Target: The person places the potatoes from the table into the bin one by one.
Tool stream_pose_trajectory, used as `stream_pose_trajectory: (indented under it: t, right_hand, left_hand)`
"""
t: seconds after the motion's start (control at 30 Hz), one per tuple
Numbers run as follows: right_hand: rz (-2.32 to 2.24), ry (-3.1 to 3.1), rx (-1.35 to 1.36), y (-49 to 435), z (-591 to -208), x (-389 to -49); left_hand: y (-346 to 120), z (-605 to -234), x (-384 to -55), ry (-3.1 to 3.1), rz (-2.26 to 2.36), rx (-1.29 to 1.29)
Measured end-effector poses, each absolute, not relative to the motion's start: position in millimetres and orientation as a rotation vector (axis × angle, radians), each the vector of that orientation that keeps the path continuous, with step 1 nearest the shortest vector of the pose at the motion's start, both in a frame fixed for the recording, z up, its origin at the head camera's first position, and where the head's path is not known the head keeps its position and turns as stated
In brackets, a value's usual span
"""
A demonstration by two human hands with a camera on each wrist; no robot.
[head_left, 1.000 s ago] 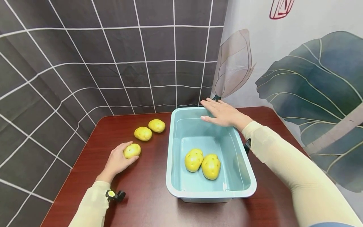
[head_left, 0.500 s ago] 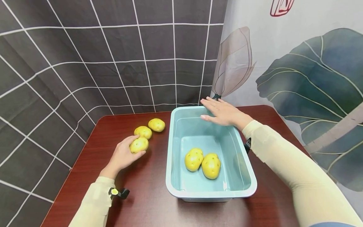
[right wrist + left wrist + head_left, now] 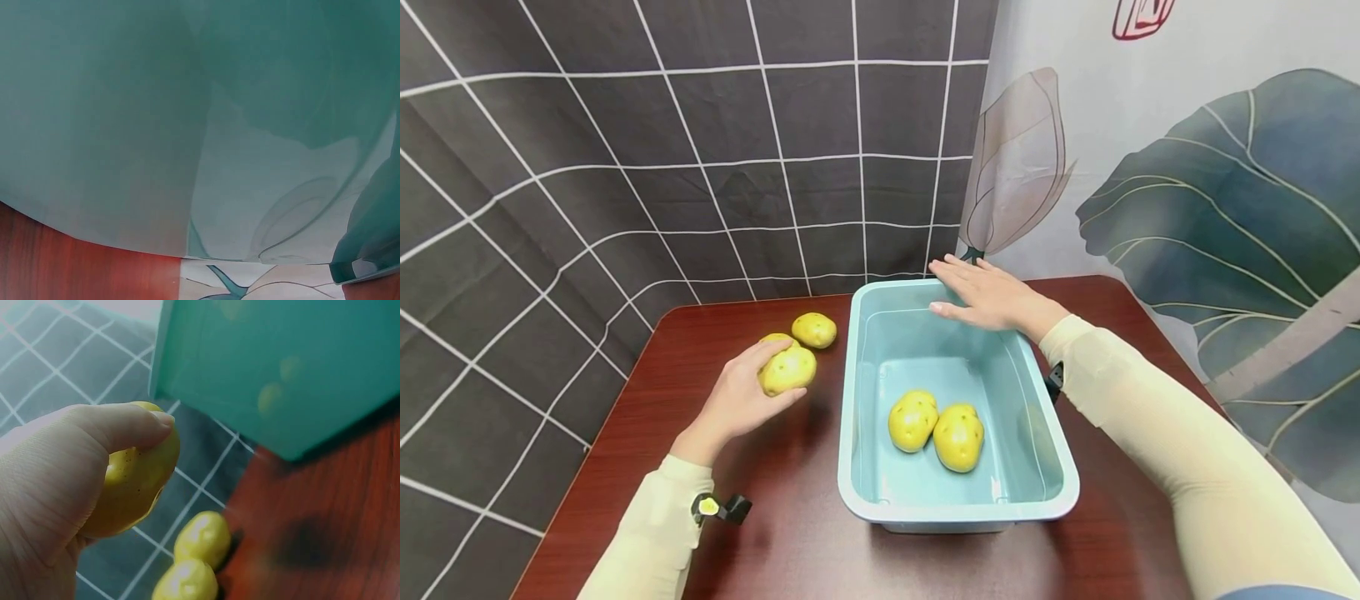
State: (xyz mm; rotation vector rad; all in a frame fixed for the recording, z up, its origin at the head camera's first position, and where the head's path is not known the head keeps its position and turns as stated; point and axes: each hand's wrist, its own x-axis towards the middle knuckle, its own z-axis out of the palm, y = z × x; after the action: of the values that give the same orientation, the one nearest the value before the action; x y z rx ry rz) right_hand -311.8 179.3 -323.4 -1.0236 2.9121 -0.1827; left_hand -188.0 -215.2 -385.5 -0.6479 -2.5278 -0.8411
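Observation:
My left hand (image 3: 741,404) grips a yellow potato (image 3: 788,372) between thumb and fingers, held above the table left of a light blue plastic bin (image 3: 847,417). The left wrist view shows the thumb lying across the held potato (image 3: 137,487). Behind it on the table are two more potatoes: a back one (image 3: 814,331) in plain sight and a nearer one (image 3: 778,338) mostly hidden by the hand. Inside the bin, a left potato (image 3: 913,422) and a right potato (image 3: 958,437) touch each other. With fingers straight, my right hand (image 3: 992,297) rests at the bin's far right corner.
A dark red wooden table (image 3: 790,517) carries everything. Behind stand a grey gridded curtain (image 3: 812,117) and a white leaf-printed curtain (image 3: 1097,125). The bin's wall (image 3: 125,125) fills most of the right wrist view.
My left hand has lifted the potato off the table and carried it right and away from me, now overlapping another potato. The right hand and the bin have stayed put.

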Motion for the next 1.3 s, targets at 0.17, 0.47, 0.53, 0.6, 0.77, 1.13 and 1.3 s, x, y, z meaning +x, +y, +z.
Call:
stream_pose_trajectory:
  t: [0.17,0.47,0.53,0.6,0.77,1.13,1.3]
  right_hand:
    - [-0.195,2.912,-1.024,178.7,-323.9,-312.5]
    - [-0.195,2.899,-1.033,178.9,-326.7,-314.7]
    - [-0.200,2.895,-1.026,178.6,-326.1,-314.5]
    - [-0.195,2.893,-1.024,178.3,-325.8,-315.0]
    - [-0.179,2.892,-1.028,177.2,-325.5,-316.4]
    - [-0.191,2.885,-1.030,174.0,-322.5,-316.9]
    - [-0.217,2.880,-1.026,173.4,-321.4,-316.5]
  left_hand:
    - [-206.1,-368.0,-187.2,-2.479,-0.835,-0.721]
    - [-187.5,-330.3,-189.5,-2.456,-0.844,-0.843]
    - [-182.8,-321.8,-190.8,-2.451,-0.837,-0.874]
    - [-177.7,-313.8,-192.4,-2.448,-0.830,-0.908]
    - [-162.2,-298.0,-198.0,-2.475,-0.824,-1.002]
    - [-117.3,-267.6,-211.0,-2.586,-0.699,-1.308]
    - [-97.4,-266.1,-216.0,-2.692,-0.617,-1.410]
